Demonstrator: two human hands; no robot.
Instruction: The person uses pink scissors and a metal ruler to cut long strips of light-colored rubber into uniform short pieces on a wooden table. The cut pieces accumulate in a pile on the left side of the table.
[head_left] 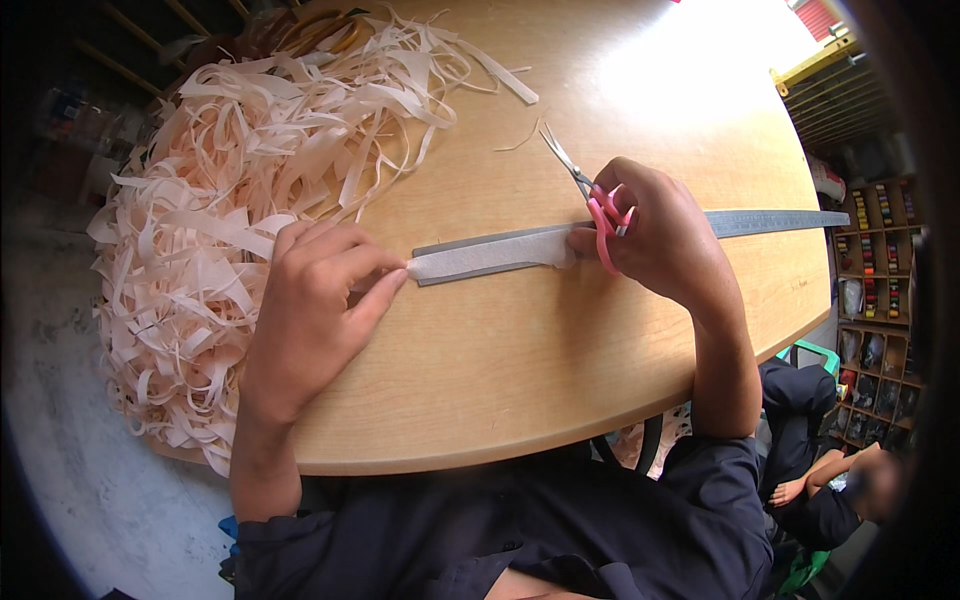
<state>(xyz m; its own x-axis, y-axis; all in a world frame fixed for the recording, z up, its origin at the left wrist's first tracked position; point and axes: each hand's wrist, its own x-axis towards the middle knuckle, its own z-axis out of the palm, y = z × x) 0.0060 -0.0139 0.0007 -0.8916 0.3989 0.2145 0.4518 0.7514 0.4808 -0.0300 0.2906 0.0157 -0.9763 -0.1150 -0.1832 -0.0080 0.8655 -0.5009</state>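
Note:
A pale, whitish strip of fabric lies lengthwise along a grey metal ruler on the table. My left hand pinches the strip's left end between thumb and fingertips, just past the ruler's end. In my right hand is a pair of scissors with pink handles, blades slightly apart and pointing away toward the upper left. A fingertip of that same hand touches the strip's right end, where the cloth bunches up against the ruler. The ruler's middle is hidden under my right hand.
A big heap of tangled pale strips covers the table's left side and hangs over its edge. Loose thin offcuts lie near the scissor tips. The wooden table curves close to my body. At right, another person sits beside a compartment shelf.

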